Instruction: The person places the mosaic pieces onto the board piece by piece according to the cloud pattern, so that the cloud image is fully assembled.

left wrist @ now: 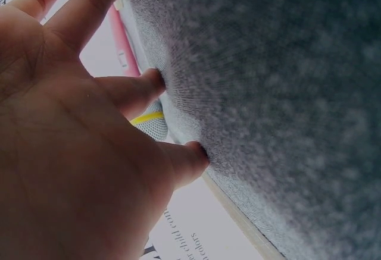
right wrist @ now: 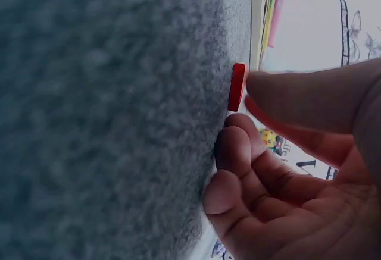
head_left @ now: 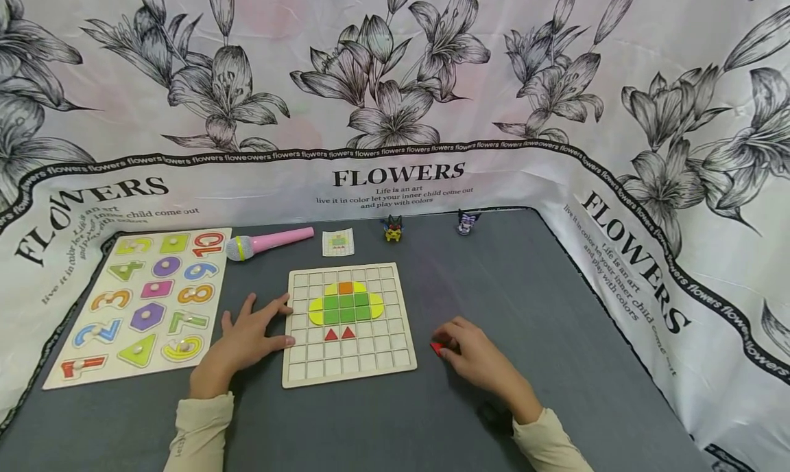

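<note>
A square wooden grid board [head_left: 348, 372] lies on the grey cloth in the middle of the head view. On it sit green tiles [head_left: 348, 314] with an orange tile [head_left: 345, 288] on top, yellow rounded tiles [head_left: 316, 312] at the sides and two red triangle tiles [head_left: 330, 335] below. My left hand [head_left: 243, 338] is spread at the board's left edge, thumb and a finger touching it. To the right of the board, my right hand [head_left: 472, 355] pinches a small red tile [right wrist: 237, 87] between thumb and fingers, close over the cloth. Its other fingertips rest near the cloth.
At left lies a wooden puzzle board [head_left: 138, 307] with numbers and shapes. Behind the grid board are a pink toy microphone [head_left: 278, 241], a small pattern card [head_left: 338, 243], a yellow and black figurine [head_left: 392, 229] and a purple figurine [head_left: 467, 222]. Flower-printed fabric [head_left: 395, 129] stands behind.
</note>
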### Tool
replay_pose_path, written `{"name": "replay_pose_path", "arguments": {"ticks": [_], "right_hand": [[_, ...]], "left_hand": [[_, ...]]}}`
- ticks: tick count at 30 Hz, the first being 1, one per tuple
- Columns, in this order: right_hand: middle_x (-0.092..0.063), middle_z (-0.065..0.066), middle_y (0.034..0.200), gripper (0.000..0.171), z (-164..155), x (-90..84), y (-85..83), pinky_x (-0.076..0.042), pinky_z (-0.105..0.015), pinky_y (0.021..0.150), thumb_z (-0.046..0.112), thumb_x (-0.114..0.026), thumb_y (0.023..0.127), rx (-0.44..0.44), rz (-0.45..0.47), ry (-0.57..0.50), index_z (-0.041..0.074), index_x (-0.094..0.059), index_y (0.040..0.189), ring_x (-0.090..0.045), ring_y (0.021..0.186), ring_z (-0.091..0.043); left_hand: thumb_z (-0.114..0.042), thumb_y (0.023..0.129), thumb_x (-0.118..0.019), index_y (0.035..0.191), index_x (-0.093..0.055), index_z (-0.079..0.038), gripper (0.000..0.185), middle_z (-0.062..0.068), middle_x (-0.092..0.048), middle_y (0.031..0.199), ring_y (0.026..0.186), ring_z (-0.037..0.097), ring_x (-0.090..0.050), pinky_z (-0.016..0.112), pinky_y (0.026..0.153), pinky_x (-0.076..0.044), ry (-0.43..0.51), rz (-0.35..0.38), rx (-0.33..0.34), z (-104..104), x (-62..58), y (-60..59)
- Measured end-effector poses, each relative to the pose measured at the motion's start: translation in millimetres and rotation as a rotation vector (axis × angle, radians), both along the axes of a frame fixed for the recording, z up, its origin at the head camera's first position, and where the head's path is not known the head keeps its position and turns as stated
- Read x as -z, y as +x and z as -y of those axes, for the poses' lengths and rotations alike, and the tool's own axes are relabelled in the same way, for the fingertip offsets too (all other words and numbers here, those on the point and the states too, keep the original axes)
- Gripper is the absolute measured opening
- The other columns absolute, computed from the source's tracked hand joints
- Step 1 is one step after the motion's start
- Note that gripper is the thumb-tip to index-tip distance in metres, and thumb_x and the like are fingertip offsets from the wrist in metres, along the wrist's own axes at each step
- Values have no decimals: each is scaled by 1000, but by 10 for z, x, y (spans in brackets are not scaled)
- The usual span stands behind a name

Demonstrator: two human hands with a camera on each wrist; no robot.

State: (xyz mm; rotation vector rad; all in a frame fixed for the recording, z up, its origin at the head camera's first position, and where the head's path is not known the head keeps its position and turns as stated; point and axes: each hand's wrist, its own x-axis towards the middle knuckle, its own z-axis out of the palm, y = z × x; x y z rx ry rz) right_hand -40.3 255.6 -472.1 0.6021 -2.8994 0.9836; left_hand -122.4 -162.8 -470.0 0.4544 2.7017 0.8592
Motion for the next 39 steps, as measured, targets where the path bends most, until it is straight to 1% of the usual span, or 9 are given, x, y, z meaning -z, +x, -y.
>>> {"name": "replay_pose_path", "arguments": {"ticks": [3,5,10,16,21,27,31,36,39], "right_hand": [[-65,-2,106,16,-13,2,1,-58,-35,77,0,-78,97,3,29,24,5,-74,111,-64,88,-14],[-63,0,104,14,-12,6,-7,-57,-34,76,1,-78,97,2,30,41,7,-74,109,-62,87,-13],[-59,2,97,17,11,4,-35,-53,-33,71,-3,-78,95,-7,18,57,10,-69,101,-57,83,-12],[-61,0,99,15,58,-37,-112,-52,-33,70,-2,-77,96,-24,24,30,9,-70,103,-56,81,-13],[-63,-1,97,16,86,-29,-152,-52,-31,69,-6,-76,95,-49,29,14,8,-73,102,-57,80,-11],[-67,1,92,18,151,11,-198,-51,-30,67,-9,-74,94,-70,-27,-18,9,-75,96,-56,78,-8],[-69,0,95,17,281,-46,-267,-53,-31,70,-10,-72,96,-84,-57,-53,7,-76,98,-59,81,-11],[-67,-1,92,14,594,-152,-381,-51,-29,68,-9,-70,96,-148,-38,-80,3,-73,100,-56,77,-10],[-65,0,89,12,786,-164,-455,-50,-28,67,-7,-69,96,-188,-17,-82,4,-72,99,-54,75,-9]], "left_hand": [[-31,94,-84,156,-50,-6,75,29,-43,161,154,64,-5,87,110,5,2,8,-3,5,-8,-3],[-31,94,-84,157,-50,-6,75,29,-43,161,154,63,-5,87,110,5,3,15,-6,7,-11,-3],[-31,95,-84,158,-48,-5,77,27,-46,160,154,63,-4,87,110,6,-1,16,0,5,-15,-15],[-31,95,-83,157,-50,-5,75,26,-48,159,154,63,-4,86,111,6,5,-4,-1,12,-22,-43],[-31,95,-84,156,-51,-6,74,26,-48,159,155,62,-4,86,110,7,13,8,-1,16,-21,-26],[-31,94,-84,157,-50,-6,76,26,-48,159,155,62,-4,86,111,7,-2,19,-7,20,-21,-22],[-33,94,-84,159,-48,-6,79,26,-47,160,155,61,-3,84,112,7,-11,31,-8,11,-24,-43],[-33,94,-84,158,-50,-7,77,26,-46,161,156,60,-3,84,113,7,-12,38,-18,20,-19,-37],[-31,94,-85,156,-52,-8,74,27,-46,161,156,60,-5,84,113,6,-13,27,-27,25,-6,-18]]}}
